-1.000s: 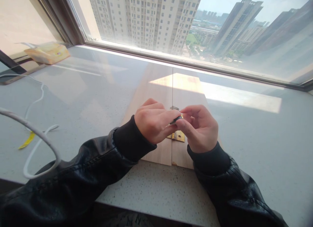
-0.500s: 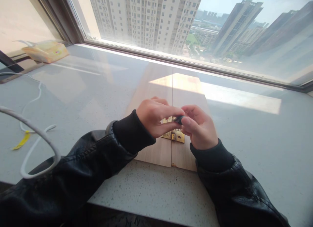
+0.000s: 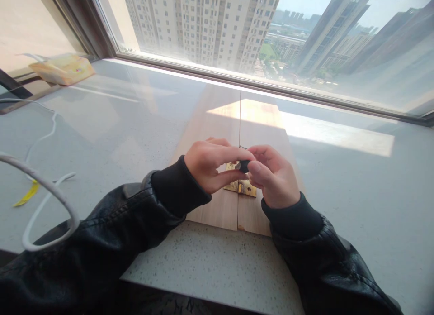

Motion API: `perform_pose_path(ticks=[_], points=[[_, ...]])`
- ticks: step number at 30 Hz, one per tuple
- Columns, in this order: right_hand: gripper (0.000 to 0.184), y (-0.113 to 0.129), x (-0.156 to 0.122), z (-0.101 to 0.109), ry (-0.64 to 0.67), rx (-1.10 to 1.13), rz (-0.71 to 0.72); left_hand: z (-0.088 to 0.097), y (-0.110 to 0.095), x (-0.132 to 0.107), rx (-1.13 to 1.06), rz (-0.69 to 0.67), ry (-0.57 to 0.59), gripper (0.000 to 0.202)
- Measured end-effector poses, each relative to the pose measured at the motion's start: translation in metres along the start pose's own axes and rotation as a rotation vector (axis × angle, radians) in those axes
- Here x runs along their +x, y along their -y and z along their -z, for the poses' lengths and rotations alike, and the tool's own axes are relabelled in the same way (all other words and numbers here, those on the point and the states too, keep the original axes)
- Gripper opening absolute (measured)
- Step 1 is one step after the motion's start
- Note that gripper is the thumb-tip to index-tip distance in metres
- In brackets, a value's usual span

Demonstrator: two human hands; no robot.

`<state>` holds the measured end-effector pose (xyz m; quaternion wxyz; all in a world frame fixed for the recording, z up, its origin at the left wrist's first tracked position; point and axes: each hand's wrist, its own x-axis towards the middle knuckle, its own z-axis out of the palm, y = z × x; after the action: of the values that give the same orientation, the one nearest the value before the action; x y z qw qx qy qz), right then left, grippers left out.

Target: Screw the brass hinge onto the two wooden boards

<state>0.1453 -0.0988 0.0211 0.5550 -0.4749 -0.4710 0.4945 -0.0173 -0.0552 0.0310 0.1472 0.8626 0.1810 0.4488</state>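
Observation:
Over a brass hinge (image 3: 249, 189), my two hands meet on a small dark piece with a silvery end (image 3: 243, 166); its kind cannot be made out. My left hand (image 3: 210, 163) pinches it between thumb and forefinger. From the other side, my right hand (image 3: 276, 174) grips the same piece with thumb and curled fingers, which hide part of it. The hinge lies across the seam between two pale wooden boards (image 3: 220, 215), and my fingers cover much of it. A thin metal edge shows just beyond my fingers.
The boards rest on a speckled white sill (image 3: 196, 256) beneath a window. At left, a white cable (image 3: 50, 188) with a yellow tag (image 3: 27, 195) loops over my sleeve. A tissue pack (image 3: 64, 69) sits in the far left corner.
The small dark piece has turned between my fingers, so its silvery end now shows. Both hands have shifted slightly left, and the view has tilted a little.

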Motion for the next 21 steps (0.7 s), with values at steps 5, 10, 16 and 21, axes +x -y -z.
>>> perform_pose_path(ticks=[5, 10, 16, 21], points=[[0.041, -0.001, -0.001, -0.004, -0.023, 0.013, 0.021, -0.009, -0.005, -0.006, 0.165, 0.015, -0.213, 0.017], [0.037, 0.000, -0.001, -0.007, 0.011, 0.028, 0.063, -0.016, -0.007, -0.007, 0.191, -0.012, -0.298, 0.014], [0.041, -0.001, -0.002, -0.006, -0.019, 0.032, 0.006, -0.011, 0.003, 0.000, -0.143, -0.054, 0.012, 0.015], [0.046, 0.000, -0.003, -0.006, -0.021, 0.008, -0.008, -0.009, 0.005, -0.002, -0.143, 0.063, -0.015, 0.015]])
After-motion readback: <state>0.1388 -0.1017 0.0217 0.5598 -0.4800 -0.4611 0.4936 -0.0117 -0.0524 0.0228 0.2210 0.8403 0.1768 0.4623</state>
